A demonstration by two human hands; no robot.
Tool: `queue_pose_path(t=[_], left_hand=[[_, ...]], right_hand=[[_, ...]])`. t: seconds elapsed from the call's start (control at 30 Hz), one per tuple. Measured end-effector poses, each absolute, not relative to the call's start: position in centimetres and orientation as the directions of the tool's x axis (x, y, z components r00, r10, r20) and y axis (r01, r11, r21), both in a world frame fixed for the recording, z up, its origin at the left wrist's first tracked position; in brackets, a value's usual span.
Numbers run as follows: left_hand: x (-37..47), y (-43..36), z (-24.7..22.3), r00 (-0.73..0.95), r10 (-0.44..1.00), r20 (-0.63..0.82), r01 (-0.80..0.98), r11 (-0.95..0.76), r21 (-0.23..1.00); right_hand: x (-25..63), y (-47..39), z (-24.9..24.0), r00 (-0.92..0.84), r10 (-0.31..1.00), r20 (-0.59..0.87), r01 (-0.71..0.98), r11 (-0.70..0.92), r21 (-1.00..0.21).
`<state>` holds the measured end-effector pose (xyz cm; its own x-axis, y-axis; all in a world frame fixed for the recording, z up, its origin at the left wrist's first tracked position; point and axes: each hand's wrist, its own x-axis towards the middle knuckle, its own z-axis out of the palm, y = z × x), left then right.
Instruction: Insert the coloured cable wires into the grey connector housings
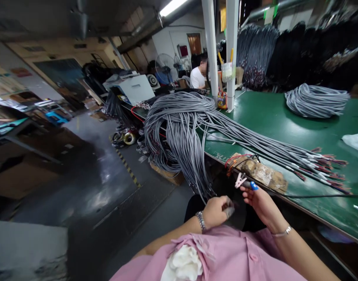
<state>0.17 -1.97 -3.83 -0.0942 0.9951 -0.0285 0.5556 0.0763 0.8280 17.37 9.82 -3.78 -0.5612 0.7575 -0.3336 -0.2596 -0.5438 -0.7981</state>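
My left hand (216, 212) is in front of my lap, its fingers curled in and a greyish covering or stain on the tips. Whatever it may hold is hidden. My right hand (262, 203) is at the table edge, thumb and fingers brought together, with blue tape (254, 186) on the thumb. Just beyond those fingertips is a pink clothespin (240, 180); I cannot tell whether they touch it. Behind it lies a wooden block (263, 175) wrapped in clear tape, with red and black wires. A large bundle of grey cables (181, 128) drapes over the table edge.
The green table (263, 117) carries a coil of grey cable (316, 100) and a white plastic bag (356, 141). Stripped cable ends (328, 168) lie to the right. White posts (232, 58) rise from the table. Another person (198, 76) sits farther back, beyond a fan (166, 67).
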Motion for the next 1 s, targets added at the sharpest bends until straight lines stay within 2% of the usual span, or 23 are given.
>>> queue_pose_path(t=[0.1, 0.2, 0.3, 0.4, 0.5, 0.57, 0.63, 0.7, 1.0], left_hand=[[-1.2, -2.3, -3.7, 0.122, 0.988, -0.096, 0.612, 0.002, 0.791], [-2.5, -1.7, -2.2, 0.161, 0.984, -0.075, 0.608, -0.039, 0.793], [-3.9, 0.0, 0.4, 0.1, 0.995, 0.026, 0.62, -0.083, 0.78], [-5.2, 3.1, 2.9, 0.053, 0.987, 0.153, 0.639, -0.151, 0.754], [-6.7, 7.2, 4.3, 0.008, 0.967, 0.254, 0.745, -0.175, 0.644], [-7.6, 10.2, 4.8, -0.005, 0.957, 0.291, 0.848, -0.15, 0.509], [-8.3, 13.4, 5.2, 0.027, 0.954, 0.299, 0.933, -0.131, 0.335], [-8.9, 16.6, 5.6, 0.106, 0.967, 0.233, 0.985, -0.134, 0.107], [-12.7, 27.8, 6.1, 0.056, 0.997, 0.061, 0.998, -0.055, -0.016]], right_hand=[[19.7, 9.7, -1.8, -0.626, 0.746, -0.228, -0.118, -0.379, -0.918], [22.5, 10.7, 0.7, -0.646, 0.762, -0.045, -0.035, -0.088, -0.995], [25.6, 13.4, 2.9, -0.499, 0.859, 0.116, 0.107, 0.194, -0.975], [28.4, 17.2, 3.6, -0.361, 0.901, 0.242, 0.322, 0.364, -0.874], [30.0, 20.3, 2.9, -0.367, 0.904, 0.22, 0.546, 0.401, -0.735], [30.3, 21.4, 2.2, -0.402, 0.893, 0.203, 0.594, 0.423, -0.685], [30.2, 21.7, 1.6, -0.439, 0.879, 0.188, 0.617, 0.447, -0.648], [30.0, 21.8, 1.3, -0.455, 0.87, 0.192, 0.633, 0.467, -0.617], [30.6, 23.1, 0.0, -0.514, 0.844, 0.153, 0.622, 0.49, -0.611]])
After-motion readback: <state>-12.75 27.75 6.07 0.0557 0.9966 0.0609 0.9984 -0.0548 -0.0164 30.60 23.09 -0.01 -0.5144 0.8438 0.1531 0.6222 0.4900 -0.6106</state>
